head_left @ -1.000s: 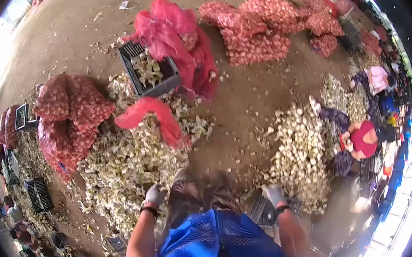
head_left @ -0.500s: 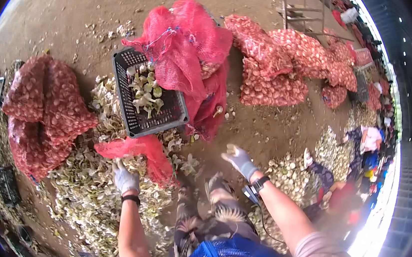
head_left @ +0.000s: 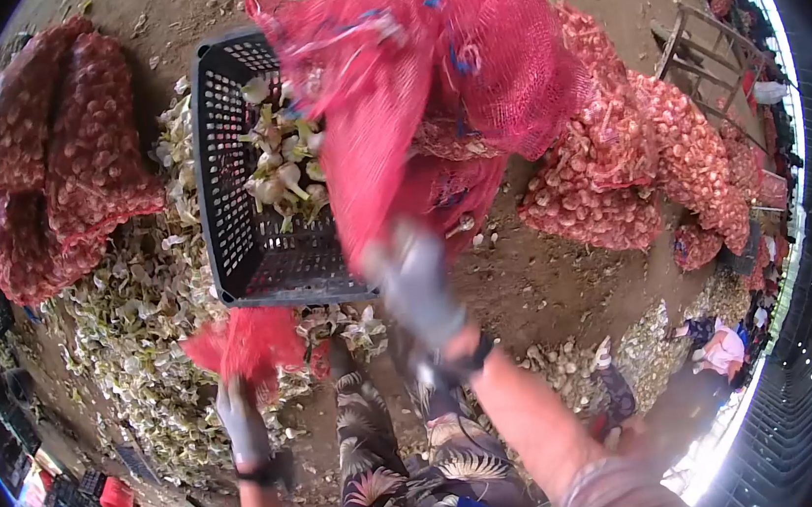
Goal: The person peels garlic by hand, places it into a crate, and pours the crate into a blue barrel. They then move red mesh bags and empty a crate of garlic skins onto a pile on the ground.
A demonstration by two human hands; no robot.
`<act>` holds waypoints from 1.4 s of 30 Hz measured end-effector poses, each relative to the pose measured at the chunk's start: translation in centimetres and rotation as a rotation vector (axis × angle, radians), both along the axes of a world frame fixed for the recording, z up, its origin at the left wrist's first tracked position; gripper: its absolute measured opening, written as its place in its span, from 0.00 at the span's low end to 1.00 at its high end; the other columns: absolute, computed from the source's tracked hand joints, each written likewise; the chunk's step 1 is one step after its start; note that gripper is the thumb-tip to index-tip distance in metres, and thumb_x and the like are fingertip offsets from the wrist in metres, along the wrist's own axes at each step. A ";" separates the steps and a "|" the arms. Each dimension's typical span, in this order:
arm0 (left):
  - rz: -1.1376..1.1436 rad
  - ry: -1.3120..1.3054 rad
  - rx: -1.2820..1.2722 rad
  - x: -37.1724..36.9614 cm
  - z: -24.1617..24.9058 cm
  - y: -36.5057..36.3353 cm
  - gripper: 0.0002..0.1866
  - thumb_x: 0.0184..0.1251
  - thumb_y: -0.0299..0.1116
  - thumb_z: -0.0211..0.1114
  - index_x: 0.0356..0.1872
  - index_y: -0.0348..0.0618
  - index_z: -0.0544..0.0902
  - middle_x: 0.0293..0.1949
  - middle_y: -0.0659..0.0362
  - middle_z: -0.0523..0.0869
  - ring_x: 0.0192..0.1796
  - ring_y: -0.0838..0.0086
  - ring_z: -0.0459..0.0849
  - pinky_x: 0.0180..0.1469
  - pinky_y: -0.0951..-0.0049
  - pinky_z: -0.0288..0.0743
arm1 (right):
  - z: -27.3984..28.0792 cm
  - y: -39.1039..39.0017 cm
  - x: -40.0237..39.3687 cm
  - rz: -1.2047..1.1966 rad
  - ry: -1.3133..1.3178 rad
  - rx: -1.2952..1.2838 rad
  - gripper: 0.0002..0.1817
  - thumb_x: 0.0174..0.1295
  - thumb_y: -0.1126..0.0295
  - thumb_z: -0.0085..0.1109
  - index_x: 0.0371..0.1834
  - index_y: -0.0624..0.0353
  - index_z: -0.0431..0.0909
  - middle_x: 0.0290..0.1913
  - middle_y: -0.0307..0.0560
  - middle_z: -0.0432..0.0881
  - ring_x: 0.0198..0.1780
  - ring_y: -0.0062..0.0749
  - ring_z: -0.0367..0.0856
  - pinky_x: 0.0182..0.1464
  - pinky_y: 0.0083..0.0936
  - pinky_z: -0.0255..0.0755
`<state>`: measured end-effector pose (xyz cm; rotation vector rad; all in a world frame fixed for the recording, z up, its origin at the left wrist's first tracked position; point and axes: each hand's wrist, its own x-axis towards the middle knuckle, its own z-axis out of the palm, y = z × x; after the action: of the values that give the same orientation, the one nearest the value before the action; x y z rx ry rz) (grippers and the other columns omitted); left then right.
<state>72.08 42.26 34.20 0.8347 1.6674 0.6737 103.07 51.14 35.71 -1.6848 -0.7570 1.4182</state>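
My left hand (head_left: 242, 421) is closed on the gathered end of a small red mesh bag (head_left: 259, 343), over scattered garlic trimmings (head_left: 145, 311). My right hand (head_left: 417, 287) is smeared by motion at the near right corner of a black plastic crate (head_left: 220, 174). Its blurred fingers meet the lower end of a larger red mesh bag (head_left: 365, 149), which stretches toward them. This larger bag drapes over the crate's right side and hides part of it. Garlic bulbs with stems (head_left: 287, 172) lie inside the crate.
Full mesh sacks of garlic (head_left: 102, 137) stand at left, and more garlic sacks (head_left: 605, 173) lie at right. A metal frame (head_left: 707, 58) stands behind them. Loose garlic (head_left: 636, 368) covers the ground at lower right, near another person (head_left: 718, 349).
My left hand has taken hold of the small mesh bag and drawn its end nearer. My right hand has swung left to the larger bag, whose edge shifted over the crate. The view moved closer.
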 end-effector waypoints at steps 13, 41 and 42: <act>0.127 0.150 -0.314 6.0 7.7 -4.7 0.14 0.61 0.30 0.56 0.45 0.35 0.80 0.33 0.59 0.82 0.31 0.75 0.79 0.31 0.75 0.72 | -3.2 -16.2 5.9 0.082 0.487 -0.279 0.25 0.64 0.61 0.65 0.62 0.58 0.75 0.57 0.46 0.80 0.57 0.29 0.78 0.62 0.27 0.72; 0.581 0.296 -0.069 -3.3 17.7 -11.8 0.22 0.61 0.23 0.54 0.57 0.30 0.77 0.49 0.52 0.82 0.46 0.67 0.80 0.53 0.68 0.73 | -1.8 3.0 25.6 -0.464 -0.246 -0.094 0.11 0.54 0.75 0.63 0.41 0.66 0.84 0.38 0.48 0.87 0.36 0.34 0.82 0.45 0.32 0.73; 0.625 0.291 -0.042 -4.4 17.7 -11.9 0.23 0.61 0.23 0.54 0.59 0.30 0.76 0.50 0.52 0.82 0.48 0.67 0.80 0.54 0.69 0.73 | -0.8 2.3 26.0 -0.522 -0.186 0.079 0.11 0.55 0.77 0.62 0.42 0.68 0.83 0.39 0.49 0.87 0.39 0.33 0.81 0.48 0.32 0.73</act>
<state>67.72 30.33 51.94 0.3788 2.2284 0.9670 129.03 53.45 34.92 -1.7999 -0.4160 0.8694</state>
